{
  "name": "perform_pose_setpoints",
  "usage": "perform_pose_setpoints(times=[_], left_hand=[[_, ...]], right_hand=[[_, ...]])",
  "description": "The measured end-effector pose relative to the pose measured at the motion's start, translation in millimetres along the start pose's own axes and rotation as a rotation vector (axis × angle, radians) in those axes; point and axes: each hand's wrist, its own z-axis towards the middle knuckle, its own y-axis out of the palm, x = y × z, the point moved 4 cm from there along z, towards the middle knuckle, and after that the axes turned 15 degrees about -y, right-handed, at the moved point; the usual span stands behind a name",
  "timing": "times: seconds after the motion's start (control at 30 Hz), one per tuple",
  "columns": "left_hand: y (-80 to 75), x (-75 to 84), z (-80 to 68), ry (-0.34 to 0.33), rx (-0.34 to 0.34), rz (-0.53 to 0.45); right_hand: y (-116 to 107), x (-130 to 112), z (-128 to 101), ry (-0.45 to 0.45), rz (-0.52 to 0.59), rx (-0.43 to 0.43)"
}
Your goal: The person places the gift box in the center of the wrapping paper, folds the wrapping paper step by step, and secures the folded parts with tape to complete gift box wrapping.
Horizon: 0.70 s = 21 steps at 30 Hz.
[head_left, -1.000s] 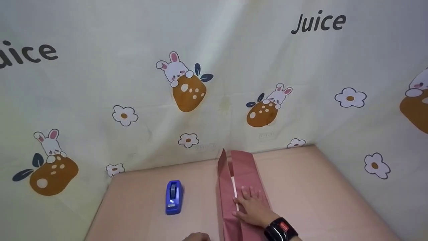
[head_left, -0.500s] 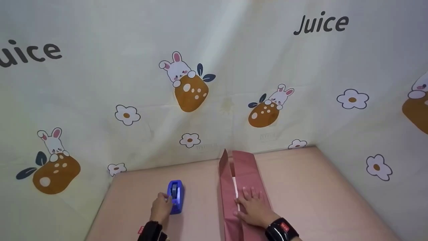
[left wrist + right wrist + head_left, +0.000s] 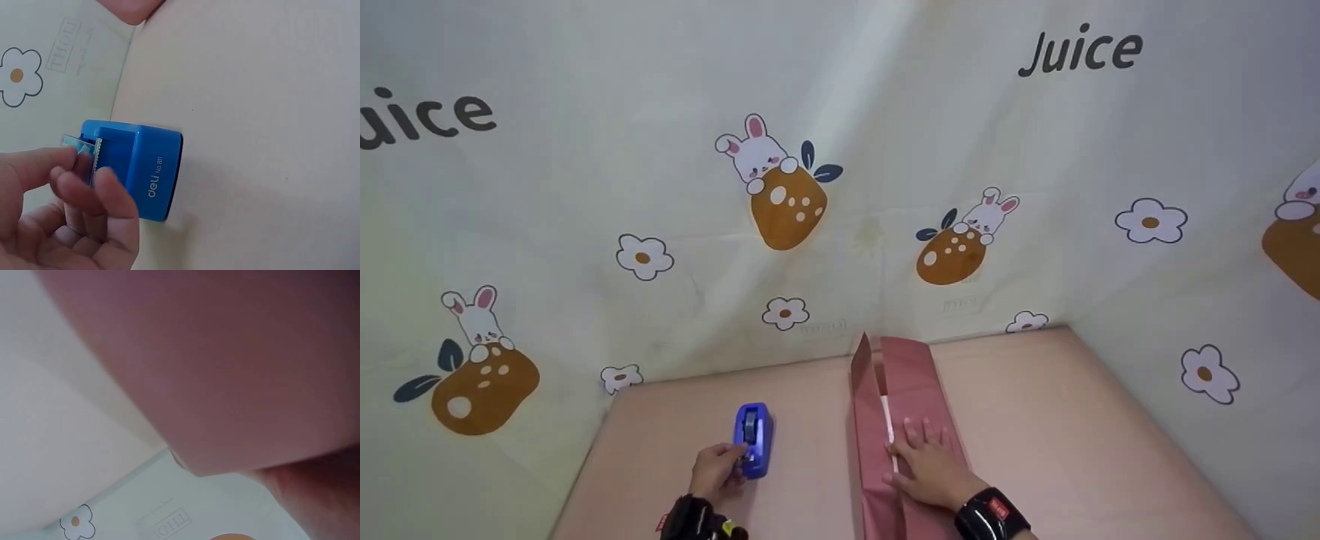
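You have the pink table point(image 3: 1072, 420) in front of you, and behind it the cloth point(image 3: 885, 150) with rabbits, flowers and the word "Juice" stands as a back wall and continues on both sides. On the table, under your right hand point(image 3: 926, 465), lies the long dark pink paper point(image 3: 911, 375); it runs away from your wrist toward the cloth, and its two flaps meet along a seam just left of your fingertips. Your right hand lies flat on this paper, the fingers straight and a little spread, the palm pressing down. In the right wrist view you see only the pink surface very close and blurred, with a piece of the cloth beyond it. Well to the left of the paper, your left hand point(image 3: 716, 469) is at the blue dispenser point(image 3: 753, 441), which stands on the table just ahead and right of your fingers. In the left wrist view the dispenser point(image 3: 138, 169) is next to the toothed edge, and your thumb and forefinger point(image 3: 67, 180) pinch the free end of the clear tape point(image 3: 76, 145) there, while the other fingers are curled below. A black band is on each wrist.
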Motion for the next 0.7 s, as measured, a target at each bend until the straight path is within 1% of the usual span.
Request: perform_pose_setpoints(times=[0.1,0.2,0.3,0.43,0.53,0.6,0.7], left_hand=[[-0.6,-0.8,-1.6,-0.04,-0.038,-0.07],[-1.9,-3.0,-3.1,-0.058,-0.061,-0.117],[-2.3,-7.0,-4.5,-0.058,-0.074,-0.145],[0.0,-14.4,-5.2,-0.056,-0.113,-0.204],[1.7,-21.6,-4.5,-0.078,-0.135,-0.26],[2.6,-26.5,-3.8,-0.089,-0.134,-0.291],[4.3,-31.8,-2.0,-0.071,-0.137,-0.326]], right_hand=[[-0.4,-1.0,-0.2,0.002,-0.001,-0.005],[-0.7,-2.4,-0.3,0.0,0.002,-0.01],[-0.5,-3.3,-0.6,-0.009,0.037,0.0],[-0.6,-2.6,-1.0,-0.013,0.07,0.016],[-0.7,-1.5,-1.3,-0.005,0.067,0.012],[-1.0,-1.2,-1.3,0.0,0.065,0.006],[-1.6,-0.9,-1.1,0.002,0.063,0.005]])
